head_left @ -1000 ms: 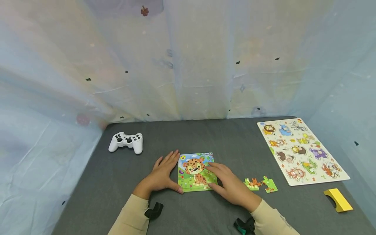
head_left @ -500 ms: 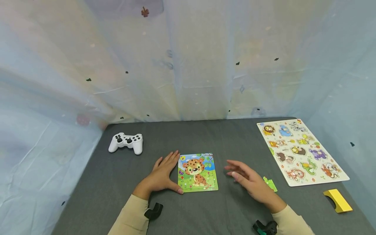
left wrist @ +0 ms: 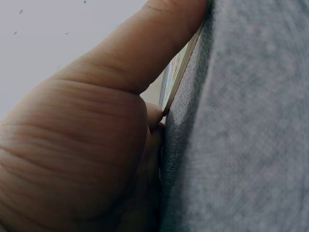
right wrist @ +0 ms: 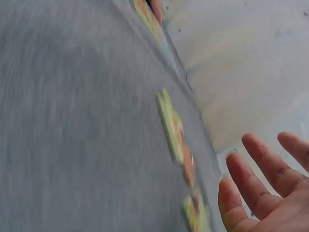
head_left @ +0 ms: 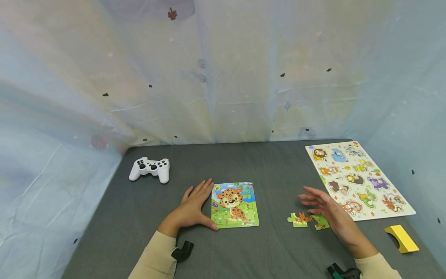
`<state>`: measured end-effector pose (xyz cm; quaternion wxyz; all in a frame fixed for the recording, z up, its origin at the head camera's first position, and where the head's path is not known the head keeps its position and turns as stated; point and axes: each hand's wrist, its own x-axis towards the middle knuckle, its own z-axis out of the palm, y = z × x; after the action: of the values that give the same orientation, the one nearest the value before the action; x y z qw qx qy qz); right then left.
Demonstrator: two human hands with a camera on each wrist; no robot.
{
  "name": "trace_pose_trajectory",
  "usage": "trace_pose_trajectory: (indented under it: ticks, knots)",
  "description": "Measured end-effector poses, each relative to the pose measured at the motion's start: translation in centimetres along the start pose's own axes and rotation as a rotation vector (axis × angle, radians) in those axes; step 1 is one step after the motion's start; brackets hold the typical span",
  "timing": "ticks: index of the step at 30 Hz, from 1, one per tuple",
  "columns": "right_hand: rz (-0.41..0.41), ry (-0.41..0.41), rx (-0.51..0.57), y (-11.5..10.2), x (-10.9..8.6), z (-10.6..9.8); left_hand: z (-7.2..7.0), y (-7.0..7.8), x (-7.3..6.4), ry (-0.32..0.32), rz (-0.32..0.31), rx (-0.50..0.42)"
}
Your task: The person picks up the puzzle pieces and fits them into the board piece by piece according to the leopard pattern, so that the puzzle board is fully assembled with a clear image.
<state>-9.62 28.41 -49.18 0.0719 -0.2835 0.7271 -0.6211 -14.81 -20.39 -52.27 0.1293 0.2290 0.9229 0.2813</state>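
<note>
A square leopard jigsaw puzzle [head_left: 235,205] lies flat on the grey cloth. Along its left edge rests my left hand [head_left: 191,207], fingers stretched away and thumb at the near corner. The left wrist view shows the thumb close up, with the thin edge of the puzzle [left wrist: 178,72] beyond it. My right hand [head_left: 332,217] hovers with loosely spread fingers and holds nothing. Just left of it lie two loose jigsaw pieces: one orange and green [head_left: 299,219], the other mostly green [head_left: 318,223] and partly covered by the hand. In the right wrist view, both pieces appear below the fingers [right wrist: 263,159].
A white game controller [head_left: 150,169] sits at the back left. To the right is a white board of animal shapes [head_left: 359,178], its near-left corner behind my right hand. A yellow arched block [head_left: 401,238] lies near the right edge. Pale curtains [head_left: 223,69] surround the table.
My right hand has left the puzzle and moved right to the loose pieces, uncovering the puzzle's right side. The left hand has stayed still.
</note>
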Motion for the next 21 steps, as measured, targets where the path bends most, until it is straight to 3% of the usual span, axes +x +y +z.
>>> trace_pose_trajectory:
  ticks: [5, 10, 16, 21]
  knots:
    - [0.089, 0.076, -0.103, 1.1, -1.0, -0.7, 0.0, 0.0, 0.0, -0.001, 0.000, -0.004]
    - [0.162, 0.063, -0.274, 2.4, -1.3, -0.3, 0.0, 0.1, -0.1, -0.008, -0.001, -0.007]
    - [0.131, 0.012, -0.625, 2.4, -1.1, 1.0, 0.0, 0.1, -0.1, -0.007, -0.013, -0.002]
    - [0.104, 0.004, -0.706, 1.7, -0.5, 1.8, 0.0, 0.2, 0.0, 0.000, -0.012, -0.005]
